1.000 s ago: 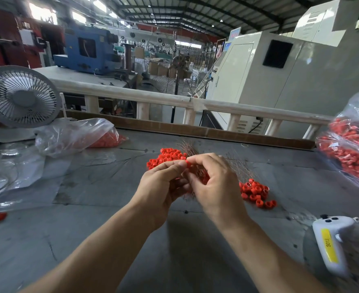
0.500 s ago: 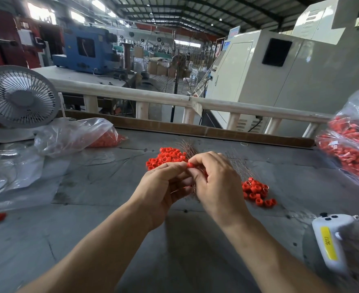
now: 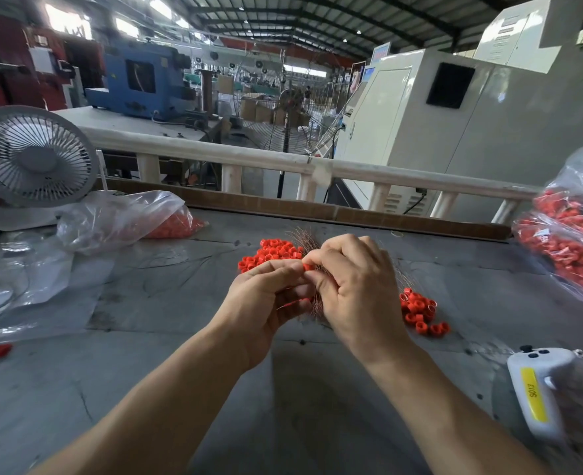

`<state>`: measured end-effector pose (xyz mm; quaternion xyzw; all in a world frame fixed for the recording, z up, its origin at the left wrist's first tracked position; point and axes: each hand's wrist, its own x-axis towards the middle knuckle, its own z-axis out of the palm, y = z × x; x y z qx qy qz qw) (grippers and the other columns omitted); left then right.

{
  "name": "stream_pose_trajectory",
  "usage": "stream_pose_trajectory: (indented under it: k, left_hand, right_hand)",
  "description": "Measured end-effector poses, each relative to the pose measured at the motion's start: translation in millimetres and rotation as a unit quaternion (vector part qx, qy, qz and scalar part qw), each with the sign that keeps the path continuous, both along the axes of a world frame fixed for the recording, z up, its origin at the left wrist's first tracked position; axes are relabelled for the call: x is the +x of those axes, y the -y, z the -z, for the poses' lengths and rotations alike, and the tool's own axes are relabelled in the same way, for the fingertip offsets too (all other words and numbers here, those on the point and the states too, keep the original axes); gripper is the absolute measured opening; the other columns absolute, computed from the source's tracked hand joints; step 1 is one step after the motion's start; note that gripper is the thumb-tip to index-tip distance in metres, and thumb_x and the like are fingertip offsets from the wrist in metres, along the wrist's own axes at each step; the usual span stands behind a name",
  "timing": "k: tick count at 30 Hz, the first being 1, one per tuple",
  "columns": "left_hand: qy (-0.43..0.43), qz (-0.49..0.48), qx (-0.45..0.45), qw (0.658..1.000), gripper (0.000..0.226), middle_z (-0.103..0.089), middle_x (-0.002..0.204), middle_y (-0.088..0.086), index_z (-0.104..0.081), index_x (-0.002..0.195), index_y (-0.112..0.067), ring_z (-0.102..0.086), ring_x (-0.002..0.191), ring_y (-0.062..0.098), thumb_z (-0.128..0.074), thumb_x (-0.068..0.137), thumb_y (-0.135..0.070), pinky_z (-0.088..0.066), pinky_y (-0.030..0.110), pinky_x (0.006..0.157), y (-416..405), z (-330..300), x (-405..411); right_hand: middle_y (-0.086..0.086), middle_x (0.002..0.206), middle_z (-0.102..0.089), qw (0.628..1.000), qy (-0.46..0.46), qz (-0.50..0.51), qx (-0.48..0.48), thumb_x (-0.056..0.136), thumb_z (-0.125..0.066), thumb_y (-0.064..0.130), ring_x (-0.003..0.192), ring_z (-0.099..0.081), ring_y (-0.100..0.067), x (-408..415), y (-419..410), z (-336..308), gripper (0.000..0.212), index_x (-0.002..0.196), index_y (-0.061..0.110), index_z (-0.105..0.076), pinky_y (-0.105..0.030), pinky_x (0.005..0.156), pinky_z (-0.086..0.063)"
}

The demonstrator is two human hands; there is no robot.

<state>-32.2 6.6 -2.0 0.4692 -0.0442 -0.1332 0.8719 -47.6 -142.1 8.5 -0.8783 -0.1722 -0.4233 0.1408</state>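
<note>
The fingers of my left hand (image 3: 266, 299) pinch a red cap (image 3: 308, 267) above the worktop (image 3: 180, 337), against my right hand (image 3: 357, 286), which curls round the copper wires (image 3: 316, 308); their long axis runs from the cap toward me, so I judge it slides on that way
</note>
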Motion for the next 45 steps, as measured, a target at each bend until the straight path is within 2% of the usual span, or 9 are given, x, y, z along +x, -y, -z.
stream_pose_trajectory:
  k: [5,8,12,22,25,31,38,41,45]
  left_hand:
    - [0.007,-0.021,-0.001,1.0,0.009,-0.066,0.082,0.015,-0.075,0.093,-0.006,-0.066,0.071,0.02,-0.071,0.085,-0.009,-0.058,0.035,0.076,-0.9,2.5,1.7]
    - [0.013,-0.019,0.004,1.0,0.012,-0.068,0.081,0.014,-0.078,0.089,-0.009,-0.067,0.072,0.02,-0.074,0.078,-0.01,-0.058,0.035,0.075,-1.4,3.7,1.9]
    - [0.016,-0.028,0.011,0.999,0.016,-0.066,0.08,0.015,-0.08,0.082,-0.013,-0.066,0.07,0.02,-0.068,0.089,-0.005,-0.058,0.032,0.072,-0.8,3.6,2.8]
    - [0.012,-0.057,-0.009,0.998,0.013,-0.065,0.078,0.01,-0.076,0.087,-0.01,-0.064,0.068,0.018,-0.065,0.094,-0.008,-0.057,0.028,0.063,-2.5,1.6,3.2]
    - [0.013,-0.064,-0.01,0.998,0.014,-0.067,0.076,0.011,-0.077,0.084,-0.012,-0.065,0.065,0.018,-0.068,0.093,-0.006,-0.058,0.027,0.061,-2.8,2.6,4.0]
    - [0.016,-0.055,0.014,0.998,0.01,-0.065,0.086,0.017,-0.079,0.085,-0.011,-0.064,0.071,0.021,-0.072,0.087,-0.005,-0.057,0.036,0.075,-0.8,5.8,4.1]
    - [0.007,-0.062,-0.004,0.998,0.01,-0.068,0.079,0.012,-0.075,0.097,-0.005,-0.063,0.069,0.019,-0.071,0.089,-0.01,-0.059,0.032,0.07,-1.2,5.4,4.5]
    - [0.025,-0.093,0.042,0.994,0.009,-0.067,0.081,0.015,-0.073,0.098,-0.001,-0.064,0.069,0.021,-0.073,0.09,-0.006,-0.061,0.03,0.064,-2.0,4.6,4.2]
    - [0.097,-0.157,0.142,0.973,0.006,-0.072,0.078,0.011,-0.07,0.093,-0.004,-0.067,0.071,0.021,-0.075,0.089,-0.003,-0.059,0.034,0.067,-2.2,5.8,4.7]
  right_hand:
    - [0.007,0.093,-0.062,0.999,-0.019,-0.019,0.022,0.092,-0.076,0.02,0.084,-0.061,-0.013,-3.0,-2.1,2.2,0.011,0.102,0.023,-0.074,-0.028,0.067,-0.053]
    - [0.005,0.099,-0.065,0.999,-0.016,-0.027,0.032,0.092,-0.075,0.014,0.088,-0.064,-0.014,-3.2,-2.6,3.3,0.016,0.107,0.02,-0.075,-0.027,0.071,-0.054]
    - [0.001,0.108,-0.067,0.997,-0.027,-0.058,0.043,0.092,-0.072,0.005,0.094,-0.067,-0.016,-3.5,-8.1,3.0,0.02,0.109,0.014,-0.074,-0.027,0.078,-0.056]
    - [0.003,0.109,-0.072,0.992,-0.032,-0.087,0.085,0.09,-0.074,0.003,0.102,-0.067,-0.013,-1.0,-7.4,5.2,0.019,0.106,0.013,-0.077,-0.021,0.095,-0.05]
    - [0.004,0.107,-0.072,0.992,-0.036,-0.086,0.089,0.09,-0.074,0.006,0.103,-0.066,-0.014,-0.7,-6.0,4.9,0.018,0.106,0.014,-0.077,-0.023,0.095,-0.05]
    - [0.003,0.101,-0.072,0.984,-0.058,-0.12,0.12,0.089,-0.078,0.005,0.099,-0.068,-0.015,-0.2,-5.3,5.9,0.009,0.095,0.012,-0.077,-0.036,0.089,-0.055]
    - [0.007,0.102,-0.074,0.983,-0.059,-0.131,0.118,0.089,-0.077,0.005,0.1,-0.067,-0.01,-2.7,-5.4,5.3,0.019,0.105,0.017,-0.076,-0.025,0.092,-0.052]
    - [0.009,0.102,-0.073,0.983,-0.075,-0.121,0.113,0.088,-0.076,0.003,0.101,-0.065,-0.01,-2.6,-4.6,5.8,0.022,0.105,0.018,-0.075,-0.017,0.093,-0.046]
    - [0.01,0.103,-0.073,0.984,-0.08,-0.115,0.114,0.086,-0.078,0.005,0.099,-0.064,-0.008,-2.6,-5.2,6.8,0.025,0.107,0.018,-0.074,-0.016,0.092,-0.046]
